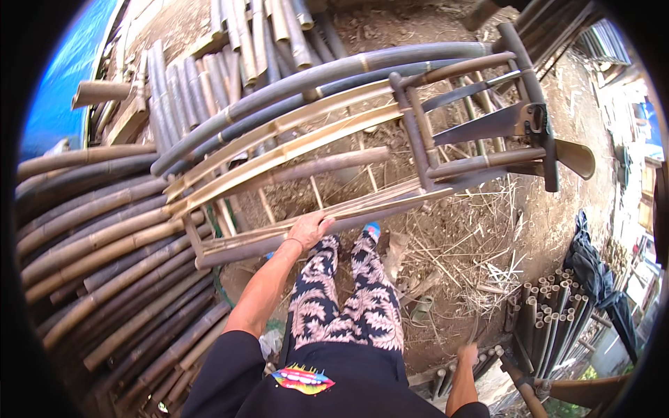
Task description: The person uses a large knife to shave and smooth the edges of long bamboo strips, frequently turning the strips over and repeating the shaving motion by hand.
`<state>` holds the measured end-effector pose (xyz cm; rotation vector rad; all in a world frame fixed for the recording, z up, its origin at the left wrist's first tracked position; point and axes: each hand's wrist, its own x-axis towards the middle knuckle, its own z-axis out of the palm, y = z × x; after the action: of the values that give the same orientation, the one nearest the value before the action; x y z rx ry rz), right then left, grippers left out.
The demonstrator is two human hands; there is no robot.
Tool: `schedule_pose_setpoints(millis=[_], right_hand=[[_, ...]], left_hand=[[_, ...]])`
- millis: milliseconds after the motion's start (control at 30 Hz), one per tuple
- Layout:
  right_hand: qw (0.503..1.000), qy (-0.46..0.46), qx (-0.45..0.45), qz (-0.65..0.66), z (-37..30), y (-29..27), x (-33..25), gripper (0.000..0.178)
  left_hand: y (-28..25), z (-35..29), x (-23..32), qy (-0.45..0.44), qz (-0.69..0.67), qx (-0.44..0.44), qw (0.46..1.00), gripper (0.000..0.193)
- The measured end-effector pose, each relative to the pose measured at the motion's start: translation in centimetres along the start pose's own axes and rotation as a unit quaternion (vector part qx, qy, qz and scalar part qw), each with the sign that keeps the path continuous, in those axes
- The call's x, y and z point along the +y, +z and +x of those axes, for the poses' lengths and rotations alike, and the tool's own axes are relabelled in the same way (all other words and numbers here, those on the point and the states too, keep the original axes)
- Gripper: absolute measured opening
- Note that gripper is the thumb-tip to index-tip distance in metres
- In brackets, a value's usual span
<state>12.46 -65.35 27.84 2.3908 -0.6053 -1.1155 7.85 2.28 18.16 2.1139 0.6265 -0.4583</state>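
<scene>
My left hand [310, 230] is closed over thin split bamboo strips [369, 203], which lie along the near rail [240, 255] of a long bamboo frame. Down at the lower right, my right hand [467, 354] is closed, close to some upright bamboo ends. A thin dark shape rises from it, too small to name. Longer split bamboo lengths [293, 155] and two thick dark bamboo poles [279, 97] run along the frame's far side. A handsaw [481, 130] and a long blade [463, 94] lie across the frame's right end.
Bamboo poles [104, 237] are stacked at the left, with more [265, 42] at the far side. Cut bamboo tubes [550, 306] stand upright at the right, beside a dark cloth [599, 279]. Shavings [481, 223] litter the dirt ground. A blue sheet [66, 83] covers the far left.
</scene>
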Motion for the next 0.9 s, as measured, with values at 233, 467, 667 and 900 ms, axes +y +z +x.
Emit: schedule_pose_setpoints(millis=[233,467,667,900], right_hand=[[0.959,-0.15,0.141,0.195,-6.0,-7.1,-13.6,0.069],[0.822,-0.471,0.246,0.206,-0.4,-7.8,-40.8,0.058],[0.865,-0.428,0.07,0.251,2.8,-2.8,-47.9,0.063],[0.868,-0.417,0.011,0.27,4.0,-0.4,-47.6,0.061]], left_hand=[[3.0,6.7,0.8,-0.154,0.11,-0.14,0.972,0.061],[8.1,10.9,-2.2,-0.17,0.168,-0.139,0.961,0.061],[9.7,13.7,-3.4,-0.209,0.179,-0.117,0.954,0.062],[11.3,13.5,-4.5,-0.201,0.171,-0.133,0.955,0.06]])
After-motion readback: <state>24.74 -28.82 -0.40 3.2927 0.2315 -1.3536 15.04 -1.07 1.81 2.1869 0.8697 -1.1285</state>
